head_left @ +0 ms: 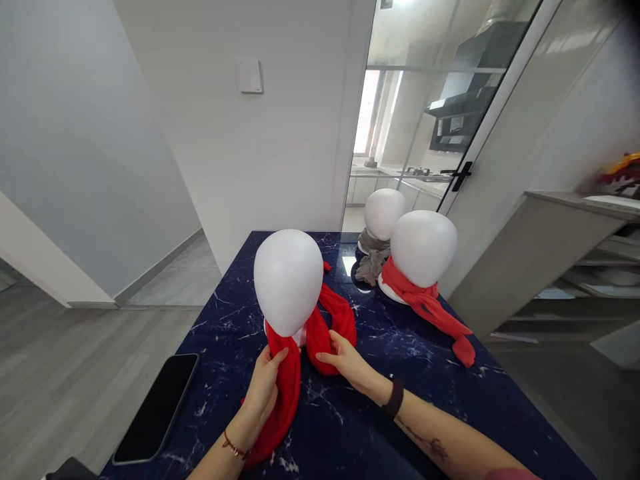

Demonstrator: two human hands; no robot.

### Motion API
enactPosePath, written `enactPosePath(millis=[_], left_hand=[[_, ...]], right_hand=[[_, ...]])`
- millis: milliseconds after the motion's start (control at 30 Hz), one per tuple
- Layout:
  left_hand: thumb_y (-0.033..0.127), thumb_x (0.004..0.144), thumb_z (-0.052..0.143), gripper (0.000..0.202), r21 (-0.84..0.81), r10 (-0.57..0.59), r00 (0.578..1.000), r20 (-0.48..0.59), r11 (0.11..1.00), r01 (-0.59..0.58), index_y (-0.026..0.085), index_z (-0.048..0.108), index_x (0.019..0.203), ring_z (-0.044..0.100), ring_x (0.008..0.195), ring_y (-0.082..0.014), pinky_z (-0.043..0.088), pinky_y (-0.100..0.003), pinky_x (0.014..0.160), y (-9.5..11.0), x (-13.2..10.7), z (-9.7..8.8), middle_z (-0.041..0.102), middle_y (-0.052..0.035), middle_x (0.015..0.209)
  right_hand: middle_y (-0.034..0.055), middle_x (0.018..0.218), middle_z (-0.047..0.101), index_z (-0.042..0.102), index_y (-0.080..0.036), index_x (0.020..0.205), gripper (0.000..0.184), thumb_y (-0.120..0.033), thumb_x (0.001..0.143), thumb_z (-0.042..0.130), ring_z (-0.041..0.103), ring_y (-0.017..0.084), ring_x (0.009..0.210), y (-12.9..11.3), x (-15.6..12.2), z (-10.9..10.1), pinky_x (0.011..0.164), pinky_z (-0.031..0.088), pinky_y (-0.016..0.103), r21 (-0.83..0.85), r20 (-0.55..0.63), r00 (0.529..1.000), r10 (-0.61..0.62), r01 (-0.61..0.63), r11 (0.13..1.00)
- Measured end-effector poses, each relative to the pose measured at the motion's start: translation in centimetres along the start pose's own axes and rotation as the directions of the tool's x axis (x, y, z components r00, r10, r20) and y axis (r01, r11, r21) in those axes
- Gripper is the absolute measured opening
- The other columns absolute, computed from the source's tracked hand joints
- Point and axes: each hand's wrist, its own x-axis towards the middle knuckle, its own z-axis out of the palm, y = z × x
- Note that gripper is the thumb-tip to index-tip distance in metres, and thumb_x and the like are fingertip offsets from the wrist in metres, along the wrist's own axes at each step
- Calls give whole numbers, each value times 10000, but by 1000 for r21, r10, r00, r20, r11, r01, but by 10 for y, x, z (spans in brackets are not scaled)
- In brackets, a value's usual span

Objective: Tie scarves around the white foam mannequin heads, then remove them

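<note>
A white mannequin head (289,280) stands upright on the dark blue marbled table, nearest to me. Around its neck hangs a bright red scarf (286,393), with both ends draped down in front onto the tabletop. My left hand (265,383) is closed on the scarf's left length, thumb on top. On the other side my right hand (345,358) pinches the right length just below the head, where the cloth loops back over the table. The fingertips of both hands are partly hidden by the fabric.
A black phone (157,408) lies at the table's left edge. To the right stands a white head (424,248) with a coral red scarf (425,303) tied on; behind it, another head (385,213) wears a grey-brown scarf (373,263). Beyond are a glass door and shelves (565,267).
</note>
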Motion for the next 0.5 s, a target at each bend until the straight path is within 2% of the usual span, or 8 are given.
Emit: enactPosePath(millis=[100, 167, 233, 300, 367, 400, 433, 500], left_hand=[[146, 706, 706, 277, -3, 46, 997, 58, 999, -46, 142, 645, 976, 698, 796, -207, 545, -320, 798, -4, 4, 0, 732, -95, 917], [168, 690, 724, 275, -23, 36, 995, 91, 999, -34, 129, 663, 956, 692, 853, -227, 528, -334, 842, -6, 5, 2, 731, -105, 932], [164, 684, 730, 277, -64, 31, 993, 112, 998, -24, 129, 676, 954, 678, 924, -232, 503, -332, 900, -5, 4, 7, 726, -106, 970], [155, 700, 718, 286, -116, 5, 989, 145, 993, 12, 137, 679, 983, 655, 999, -227, 477, -321, 951, -2, 2, 13, 715, -102, 1027], [156, 717, 705, 280, -149, -65, 982, 176, 985, 92, 137, 678, 995, 645, 1026, -228, 476, -318, 962, 1, 2, 19, 707, -106, 1054], [161, 719, 705, 282, -149, -107, 976, 190, 979, 137, 135, 676, 998, 648, 1020, -232, 484, -322, 954, 2, 3, 20, 706, -111, 1054], [163, 714, 713, 290, -138, -144, 969, 200, 975, 173, 132, 674, 999, 655, 1004, -237, 495, -329, 941, 3, 4, 21, 709, -117, 1043], [145, 681, 741, 331, -88, -172, 964, 203, 977, 193, 127, 669, 1003, 671, 963, -250, 514, -344, 912, 3, 9, 21, 716, -127, 1011]], right_hand=[[-4, 776, 626, 568, -184, 883, 192, -333, 776, 625, 584, 149, 718, 3, 1, 3, 733, 460, 292, -310, -64, 979, -192, 163, 937], [-35, 641, 555, 567, -194, 854, 176, -364, 814, 578, 518, 123, 585, 3, 1, 5, 655, 442, 272, -424, -126, 959, -252, 178, 888], [-39, 643, 559, 558, -201, 894, 213, -394, 808, 584, 524, 120, 564, 1, 1, 11, 625, 448, 266, -296, -161, 971, -177, 124, 947], [-18, 704, 605, 552, -191, 913, 267, -405, 771, 627, 579, 133, 609, -3, 3, 18, 630, 476, 272, 10, -149, 989, 20, -19, 1000], [9, 743, 635, 562, -168, 890, 295, -369, 714, 688, 618, 149, 666, -7, 4, 26, 676, 501, 288, 292, -100, 971, 217, -180, 939], [17, 756, 644, 572, -159, 885, 307, -341, 685, 718, 627, 152, 692, -10, 4, 29, 711, 504, 293, 378, -79, 957, 280, -231, 896], [22, 769, 651, 582, -153, 887, 323, -317, 658, 741, 630, 151, 718, -12, 4, 32, 746, 500, 292, 422, -61, 948, 312, -259, 869], [18, 794, 656, 598, -150, 905, 352, -320, 642, 759, 623, 140, 753, -15, 2, 33, 772, 485, 276, 392, -10, 955, 296, -268, 880]])
